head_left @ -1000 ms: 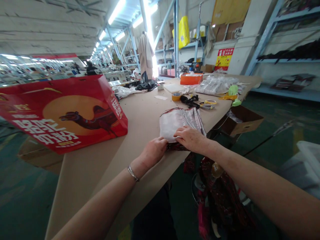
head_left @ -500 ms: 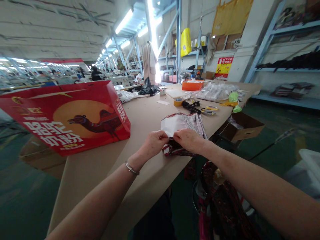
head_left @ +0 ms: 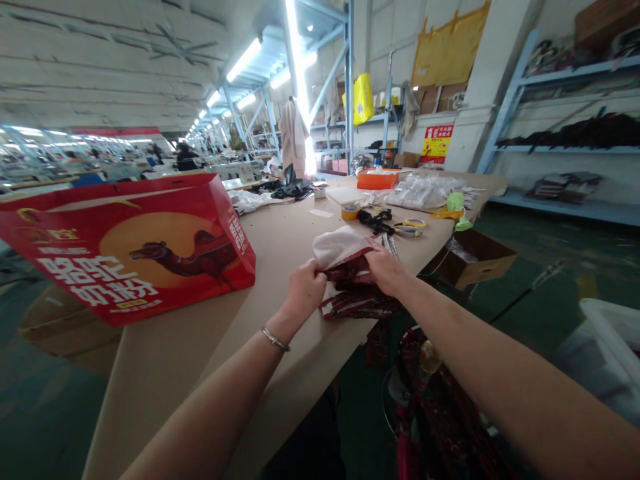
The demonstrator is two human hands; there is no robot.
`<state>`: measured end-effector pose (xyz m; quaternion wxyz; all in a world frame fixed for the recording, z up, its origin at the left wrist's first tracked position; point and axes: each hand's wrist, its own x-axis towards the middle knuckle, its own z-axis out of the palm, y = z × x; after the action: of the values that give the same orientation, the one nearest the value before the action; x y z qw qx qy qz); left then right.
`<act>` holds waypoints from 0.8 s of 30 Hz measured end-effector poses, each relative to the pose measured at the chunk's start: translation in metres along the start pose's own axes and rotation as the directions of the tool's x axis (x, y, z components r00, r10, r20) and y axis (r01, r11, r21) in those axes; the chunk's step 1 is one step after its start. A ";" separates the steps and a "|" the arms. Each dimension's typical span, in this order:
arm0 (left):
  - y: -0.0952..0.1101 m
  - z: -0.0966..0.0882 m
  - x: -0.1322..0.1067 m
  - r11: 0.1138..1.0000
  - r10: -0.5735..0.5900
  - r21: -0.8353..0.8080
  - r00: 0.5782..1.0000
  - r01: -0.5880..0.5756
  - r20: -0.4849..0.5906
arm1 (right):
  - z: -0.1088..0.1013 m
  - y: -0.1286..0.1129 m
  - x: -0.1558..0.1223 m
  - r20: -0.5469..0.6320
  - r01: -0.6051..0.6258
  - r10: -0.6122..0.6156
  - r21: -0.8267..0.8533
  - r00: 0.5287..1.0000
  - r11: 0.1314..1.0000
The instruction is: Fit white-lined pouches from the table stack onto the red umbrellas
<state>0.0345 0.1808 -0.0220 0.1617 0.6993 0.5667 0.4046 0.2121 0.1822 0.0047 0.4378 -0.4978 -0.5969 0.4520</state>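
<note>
A dark red patterned fabric piece with a white underside is stretched between my hands. My left hand pinches its left edge, and a metal bracelet circles that wrist. On the other side my right hand grips the right edge, its fingertips partly hidden by the cloth. Beneath the raised piece lies a stack of similar red and white fabric pieces, close to the near edge of the table.
A large red paper bag with a camel picture stands to the left. Beyond the fabric are yellow-handled cutters, a tape roll, an orange box and clear plastic bags. Below right sit a cardboard box and dark red fabric.
The top fabric piece has been lifted and opened, so its dark red side now shows below the white. My hands have moved apart, and the view has shifted slightly.
</note>
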 end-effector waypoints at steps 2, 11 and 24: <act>0.006 -0.004 0.006 0.937 -0.137 -0.337 0.983 0.089 -0.122 | 0.009 0.007 -0.005 0.071 -0.125 0.113 0.197 0.991 0.972; 0.079 -0.038 -0.035 0.429 -0.082 -0.900 0.989 -0.078 -0.125 | 0.004 0.001 -0.018 -0.110 0.196 -0.180 0.158 0.977 0.968; 0.085 0.021 -0.173 0.121 0.042 -0.502 0.501 0.856 0.865 | -0.008 0.064 -0.262 0.186 -0.309 0.283 0.814 0.941 0.492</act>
<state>0.1013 0.0004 -0.0434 0.8579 0.3310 0.2875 0.2681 0.2643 -0.0697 -0.0755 0.5281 -0.3187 -0.2220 0.7551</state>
